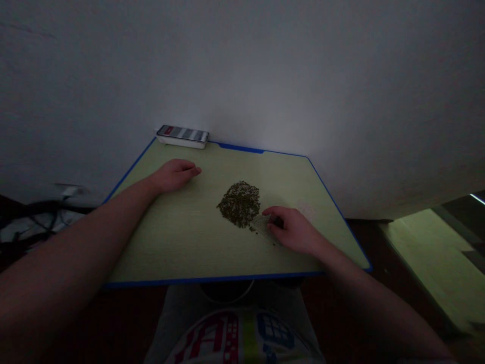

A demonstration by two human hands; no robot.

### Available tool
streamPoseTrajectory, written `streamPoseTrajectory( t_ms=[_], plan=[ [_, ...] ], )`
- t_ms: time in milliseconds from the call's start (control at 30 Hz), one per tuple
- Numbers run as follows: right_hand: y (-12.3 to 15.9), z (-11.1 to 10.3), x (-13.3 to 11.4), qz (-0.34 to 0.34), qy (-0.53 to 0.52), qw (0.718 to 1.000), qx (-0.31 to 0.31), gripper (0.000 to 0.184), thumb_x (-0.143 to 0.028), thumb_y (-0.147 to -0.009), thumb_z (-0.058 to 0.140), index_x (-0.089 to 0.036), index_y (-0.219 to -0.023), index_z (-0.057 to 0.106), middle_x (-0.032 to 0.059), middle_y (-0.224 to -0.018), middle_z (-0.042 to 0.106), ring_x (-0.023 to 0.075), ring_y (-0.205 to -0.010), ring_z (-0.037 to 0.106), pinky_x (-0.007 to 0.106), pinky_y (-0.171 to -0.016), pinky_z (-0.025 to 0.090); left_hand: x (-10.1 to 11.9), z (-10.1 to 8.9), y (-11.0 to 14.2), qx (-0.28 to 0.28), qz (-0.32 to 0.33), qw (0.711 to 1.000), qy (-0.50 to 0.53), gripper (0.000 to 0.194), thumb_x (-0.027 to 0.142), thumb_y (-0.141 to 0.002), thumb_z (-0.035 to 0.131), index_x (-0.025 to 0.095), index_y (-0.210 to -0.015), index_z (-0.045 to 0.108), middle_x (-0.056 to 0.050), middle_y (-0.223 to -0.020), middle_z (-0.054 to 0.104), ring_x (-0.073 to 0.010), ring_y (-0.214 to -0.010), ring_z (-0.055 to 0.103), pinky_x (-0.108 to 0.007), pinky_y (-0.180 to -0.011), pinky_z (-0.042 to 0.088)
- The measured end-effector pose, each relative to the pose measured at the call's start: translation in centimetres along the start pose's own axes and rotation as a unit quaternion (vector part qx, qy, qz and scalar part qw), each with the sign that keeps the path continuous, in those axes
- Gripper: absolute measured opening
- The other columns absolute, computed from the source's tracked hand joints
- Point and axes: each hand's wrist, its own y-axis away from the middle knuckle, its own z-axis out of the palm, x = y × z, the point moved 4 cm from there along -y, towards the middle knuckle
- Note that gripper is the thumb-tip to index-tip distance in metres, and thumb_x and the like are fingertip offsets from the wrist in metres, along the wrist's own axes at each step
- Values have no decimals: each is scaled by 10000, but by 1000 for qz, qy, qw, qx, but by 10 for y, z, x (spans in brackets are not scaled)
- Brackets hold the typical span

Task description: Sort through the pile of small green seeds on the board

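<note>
A low pile of small dark greenish-brown grains [239, 203] lies on a pale board with a blue rim [174, 242]. To the right of the pile is my right hand [290, 228], its thumb and fingers curled in on a thin, see-through, pale piece [259, 222] that reaches the pile's edge. What this piece is, I cannot make out in the dim light. A few loose grains lie below it. My left hand [176, 175] rests on the board to the left, apart from the pile, with its fingers folded in and nothing visible in them.
A white box with a dark striped top [182, 136] stands at the board's back left corner. Behind the board rises a plain wall [257, 76]. Dark cables [45, 215] hang at the left. A round vessel [227, 291] shows below the front edge.
</note>
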Motion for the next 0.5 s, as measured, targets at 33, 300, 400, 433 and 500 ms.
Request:
streamPoseTrajectory(
  t_ms=[33, 300, 400, 433, 500],
  plan=[
    [0, 0, -1, -4, 1, 1000, -3, 345, -154, -790, 522, -132, -1113, 639, 25, -726, 656, 138, -627, 570, 251, -592, 392, 0, 0, 0, 2, -2, 1000, 0, 376, 507, -768, 444, 188, -573, 402, 29, -530, 326, -113, -506, 347, -251, -497, 255],
    [1, 2, -7, -22, -14, 999, -25, 332, -137, -780, 525, -150, -1091, 641, 16, -725, 644, 133, -623, 561, 242, -588, 392, 4, -1, 2, -1, 6, 1000, 9, 376, 504, -773, 446, 189, -572, 405, 32, -524, 334, -114, -507, 355, -251, -498, 266],
    [3, 3, -10, -29, -18, 999, -28, 331, -136, -780, 524, -162, -1089, 641, 17, -744, 650, 136, -641, 570, 245, -599, 397, 2, -1, 1, 1, -5, 1000, 0, 373, 505, -768, 446, 189, -573, 414, 30, -525, 334, -116, -506, 353, -253, -494, 264],
    [3, 4, -10, -31, -21, 999, -29, 332, -136, -782, 521, -164, -1091, 640, 17, -751, 651, 136, -645, 572, 245, -602, 399, 2, -1, 1, 1, -6, 1000, 0, 370, 504, -765, 447, 188, -574, 416, 29, -525, 334, -116, -507, 352, -253, -492, 262],
    [4, 4, -9, -30, -29, 999, -28, 335, -140, -789, 515, -160, -1102, 632, 19, -752, 652, 138, -649, 574, 248, -605, 404, 2, 0, 0, 0, -5, 1000, 4, 366, 503, -762, 449, 188, -576, 417, 30, -525, 330, -115, -505, 350, -251, -491, 259]
  ],
)
